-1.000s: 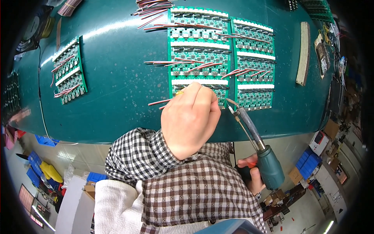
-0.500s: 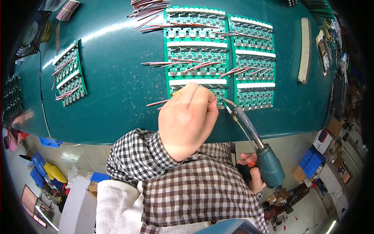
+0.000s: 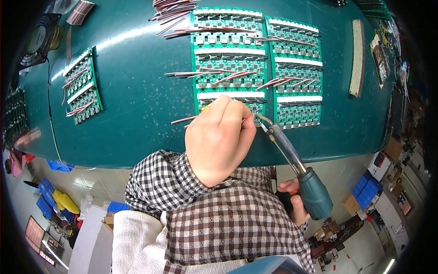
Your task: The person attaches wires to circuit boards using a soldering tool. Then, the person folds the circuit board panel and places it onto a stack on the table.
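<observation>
My left hand (image 3: 220, 141) is closed in a pinch over the lower edge of the larger green circuit board panel (image 3: 230, 68). A thin wire end shows at its fingertips; the rest is hidden under the hand. My right hand (image 3: 295, 201) grips a soldering iron (image 3: 315, 194) with a dark green handle and a thin solder feed tube along its shaft. Its bent tip meets the lower right part of that panel, close beside the left fingertips. Red, white and black wires (image 3: 183, 120) stick out to the left of my left hand.
A second board panel (image 3: 299, 73) lies just right, with wires across it. A smaller panel (image 3: 83, 89) lies far left. Wire bundles (image 3: 173, 9) are at the back, and a pale strip (image 3: 357, 59) is at right. A fan (image 3: 39, 39) stands at the left rim.
The soldering iron's tip has shifted slightly left and up, nearer the left fingertips. My left hand has barely moved.
</observation>
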A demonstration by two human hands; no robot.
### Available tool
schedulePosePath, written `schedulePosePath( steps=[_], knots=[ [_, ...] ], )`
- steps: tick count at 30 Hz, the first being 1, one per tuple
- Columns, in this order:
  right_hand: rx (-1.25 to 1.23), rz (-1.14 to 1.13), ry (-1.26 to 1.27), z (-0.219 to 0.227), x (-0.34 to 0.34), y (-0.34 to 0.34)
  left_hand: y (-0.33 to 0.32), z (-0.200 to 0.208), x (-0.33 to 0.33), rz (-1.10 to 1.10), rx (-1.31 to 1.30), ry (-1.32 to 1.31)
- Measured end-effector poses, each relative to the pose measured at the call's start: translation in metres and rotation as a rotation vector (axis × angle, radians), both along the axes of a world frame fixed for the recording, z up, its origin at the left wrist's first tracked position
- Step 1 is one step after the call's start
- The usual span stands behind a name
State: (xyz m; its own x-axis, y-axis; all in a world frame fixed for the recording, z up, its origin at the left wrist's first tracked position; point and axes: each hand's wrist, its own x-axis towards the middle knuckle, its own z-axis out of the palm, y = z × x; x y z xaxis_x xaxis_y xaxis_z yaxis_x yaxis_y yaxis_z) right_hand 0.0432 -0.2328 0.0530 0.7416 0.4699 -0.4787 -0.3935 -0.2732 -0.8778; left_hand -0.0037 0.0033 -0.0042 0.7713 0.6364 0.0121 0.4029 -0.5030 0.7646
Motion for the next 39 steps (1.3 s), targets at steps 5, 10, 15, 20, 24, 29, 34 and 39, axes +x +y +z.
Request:
schedulePosePath(
  steps=[5,10,15,20,24,29,34,39],
  knots=[
    [-0.046,0.034,-0.109,-0.001,-0.003,0.004,-0.002,-0.001,0.000,0.015,0.018,0.009],
    [-0.045,0.009,-0.115,-0.003,-0.006,0.002,-0.003,-0.002,0.000,0.022,0.023,-0.004],
    [-0.024,-0.015,-0.077,-0.006,-0.006,-0.003,-0.003,-0.003,0.001,0.024,0.025,0.006],
    [-0.008,-0.016,-0.033,-0.007,-0.006,-0.006,-0.003,-0.002,0.000,0.025,0.031,0.011],
    [0.006,-0.021,-0.035,-0.008,-0.005,-0.006,-0.003,-0.003,0.001,0.023,0.029,0.000],
    [-0.001,0.027,-0.041,-0.009,-0.004,-0.007,-0.003,-0.004,0.000,0.025,0.031,-0.018],
    [-0.042,0.007,-0.128,-0.008,-0.008,-0.001,-0.004,-0.005,-0.001,0.023,0.034,-0.021],
    [0.001,-0.032,-0.148,-0.011,-0.011,-0.003,-0.004,-0.005,0.000,0.027,0.035,-0.016]
  ],
)
